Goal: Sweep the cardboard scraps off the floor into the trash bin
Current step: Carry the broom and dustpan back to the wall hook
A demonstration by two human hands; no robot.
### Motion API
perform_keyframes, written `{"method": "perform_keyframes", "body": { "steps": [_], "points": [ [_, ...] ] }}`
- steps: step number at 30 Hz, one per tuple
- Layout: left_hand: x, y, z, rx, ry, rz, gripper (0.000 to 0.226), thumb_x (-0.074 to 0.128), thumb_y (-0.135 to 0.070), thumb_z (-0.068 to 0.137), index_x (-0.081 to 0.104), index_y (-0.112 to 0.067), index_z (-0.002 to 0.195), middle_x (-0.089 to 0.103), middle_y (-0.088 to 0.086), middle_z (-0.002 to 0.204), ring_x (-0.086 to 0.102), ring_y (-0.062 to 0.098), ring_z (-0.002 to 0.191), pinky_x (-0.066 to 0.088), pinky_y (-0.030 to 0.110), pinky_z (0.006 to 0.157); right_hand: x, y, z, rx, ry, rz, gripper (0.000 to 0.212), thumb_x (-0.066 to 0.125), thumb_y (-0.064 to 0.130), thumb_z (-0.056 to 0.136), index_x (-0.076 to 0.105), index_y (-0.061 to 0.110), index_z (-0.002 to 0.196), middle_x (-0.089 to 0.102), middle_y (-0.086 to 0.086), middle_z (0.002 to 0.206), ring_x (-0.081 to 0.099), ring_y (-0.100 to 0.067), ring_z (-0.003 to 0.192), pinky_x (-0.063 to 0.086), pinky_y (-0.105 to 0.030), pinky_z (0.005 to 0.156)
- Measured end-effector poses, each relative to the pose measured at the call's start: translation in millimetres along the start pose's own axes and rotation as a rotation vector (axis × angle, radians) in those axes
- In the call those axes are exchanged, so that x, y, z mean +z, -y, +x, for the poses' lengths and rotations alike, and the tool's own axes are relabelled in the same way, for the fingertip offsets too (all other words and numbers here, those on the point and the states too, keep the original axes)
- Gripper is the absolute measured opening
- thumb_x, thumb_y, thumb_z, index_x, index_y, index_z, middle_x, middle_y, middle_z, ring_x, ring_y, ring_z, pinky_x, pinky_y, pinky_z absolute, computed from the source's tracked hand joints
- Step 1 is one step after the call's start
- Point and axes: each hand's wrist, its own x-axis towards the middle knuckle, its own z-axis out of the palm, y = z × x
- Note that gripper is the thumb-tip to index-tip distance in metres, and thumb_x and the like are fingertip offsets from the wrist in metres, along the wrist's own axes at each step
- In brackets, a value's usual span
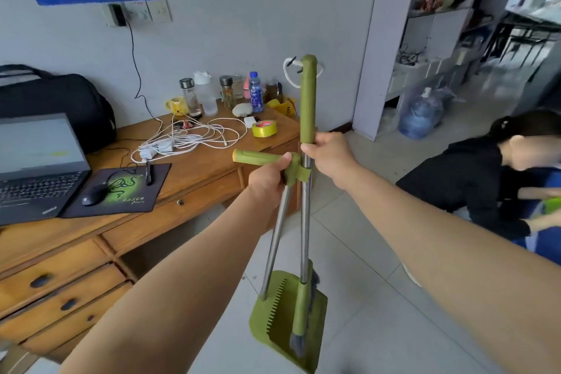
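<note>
Green dustpan (288,319) handle gripped by curled left hand (267,182), broom (307,136) shaft clasped by right hand (329,155), both held upright above tiled floor (379,297).

Olive-green plastic broom (307,100) showing grey bristles; olive-green plastic dustpan (261,314) matching; black rectangular mouse mat (153,181) displaying green snake.

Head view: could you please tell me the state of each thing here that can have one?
Broom: upright, clipped to the dustpan's pole, bristles down in the pan.
Dustpan: upright, no scraps visible in it.
Left hand: grips the dustpan's handle.
Right hand: grips the broom's handle.
Laptop: open, screen lit.
Desk drawers: closed.
</note>
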Motion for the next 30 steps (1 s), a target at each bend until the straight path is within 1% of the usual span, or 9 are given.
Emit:
{"method": "perform_keyframes", "body": {
  "steps": [3, 7, 9, 13, 16, 18, 22, 26, 30],
  "points": [
    [28.1, -7.9, 41.9, 0.016, 0.006, 0.01, 0.015, 0.072, -0.016, 0.083, 0.065, -0.008, 0.094, 0.069, 0.009, 0.098, 0.066, 0.022, 0.083, 0.053, 0.033, 0.08, -12.0, -10.2, 47.7, -0.006, -0.013, 0.015, 0.031, 0.061, 0.007, 0.09, 0.066, 0.003, 0.121, 0.069, -0.013, 0.113, 0.056, -0.012, 0.092, 0.043, -0.024, 0.08],
    [72.1, -21.1, 95.6, 0.015, 0.018, 0.011, 0.006, 0.068, -0.013, 0.087, 0.063, -0.01, 0.083, 0.067, 0.005, 0.086, 0.065, 0.015, 0.067, 0.053, 0.025, 0.054, -32.4, -22.2, 115.7, 0.002, -0.016, 0.033, 0.03, 0.061, 0.008, 0.09, 0.066, 0.003, 0.119, 0.069, -0.013, 0.112, 0.057, -0.014, 0.092, 0.044, -0.024, 0.082],
    [93.3, -26.0, 121.3, 0.003, 0.023, 0.005, 0.006, 0.067, -0.012, 0.087, 0.064, -0.008, 0.085, 0.067, 0.006, 0.086, 0.066, 0.013, 0.06, 0.054, 0.021, 0.047, -43.3, -29.0, 148.6, 0.009, -0.012, 0.026, 0.031, 0.062, 0.01, 0.09, 0.066, 0.004, 0.121, 0.069, -0.012, 0.113, 0.058, -0.015, 0.093, 0.045, -0.026, 0.085],
    [131.0, -34.2, 175.4, 0.005, -0.006, -0.026, 0.029, 0.07, -0.012, 0.085, 0.063, -0.002, 0.112, 0.067, 0.01, 0.105, 0.066, 0.016, 0.072, 0.055, 0.026, 0.057, -61.5, -41.3, 213.7, 0.008, 0.004, 0.021, 0.029, 0.061, 0.011, 0.09, 0.067, 0.005, 0.118, 0.07, -0.012, 0.111, 0.061, -0.018, 0.093, 0.047, -0.026, 0.084],
    [156.4, -38.4, 215.1, -0.011, 0.005, -0.042, 0.017, 0.069, -0.011, 0.085, 0.064, -0.004, 0.1, 0.067, 0.008, 0.1, 0.065, 0.016, 0.072, 0.056, 0.025, 0.055, -70.9, -49.4, 257.2, 0.012, -0.004, -0.006, 0.027, 0.061, 0.011, 0.09, 0.069, 0.005, 0.115, 0.071, -0.015, 0.109, 0.065, -0.025, 0.1, 0.05, -0.034, 0.092],
    [174.1, -40.8, 242.0, -0.015, 0.039, -0.052, 0.007, 0.068, -0.011, 0.086, 0.064, -0.007, 0.09, 0.067, 0.006, 0.094, 0.065, 0.015, 0.072, 0.055, 0.025, 0.061, -78.5, -55.7, 286.2, 0.019, -0.018, -0.029, 0.027, 0.061, 0.011, 0.09, 0.069, 0.005, 0.115, 0.07, -0.016, 0.111, 0.063, -0.022, 0.096, 0.05, -0.035, 0.092],
    [208.3, -41.5, 300.1, -0.02, 0.054, -0.057, 0.03, 0.07, -0.009, 0.084, 0.062, -0.001, 0.112, 0.068, 0.012, 0.108, 0.066, 0.018, 0.076, 0.056, 0.03, 0.078, -93.9, -69.5, 341.3, 0.04, -0.062, -0.073, 0.026, 0.06, 0.009, 0.09, 0.069, 0.003, 0.114, 0.069, -0.019, 0.112, 0.064, -0.028, 0.101, 0.049, -0.034, 0.09],
    [242.7, -47.3, 368.9, -0.05, 0.092, -0.05, 0.039, 0.072, -0.01, 0.083, 0.06, 0.005, 0.116, 0.069, 0.014, 0.108, 0.066, 0.02, 0.077, 0.053, 0.036, 0.091, -102.4, -86.7, 409.8, 0.064, -0.113, -0.083, 0.026, 0.061, 0.009, 0.089, 0.069, 0.005, 0.114, 0.07, -0.014, 0.111, 0.063, -0.02, 0.097, 0.048, -0.029, 0.091],
    [275.7, -62.9, 438.6, -0.063, 0.121, -0.056, 0.041, 0.072, -0.01, 0.082, 0.059, 0.006, 0.118, 0.068, 0.016, 0.115, 0.066, 0.025, 0.088, 0.052, 0.04, 0.096, -108.9, -96.3, 482.4, 0.093, -0.144, -0.101, 0.024, 0.061, 0.008, 0.09, 0.07, 0.004, 0.112, 0.07, -0.014, 0.108, 0.058, -0.014, 0.089, 0.044, -0.022, 0.077]
  ]
}}
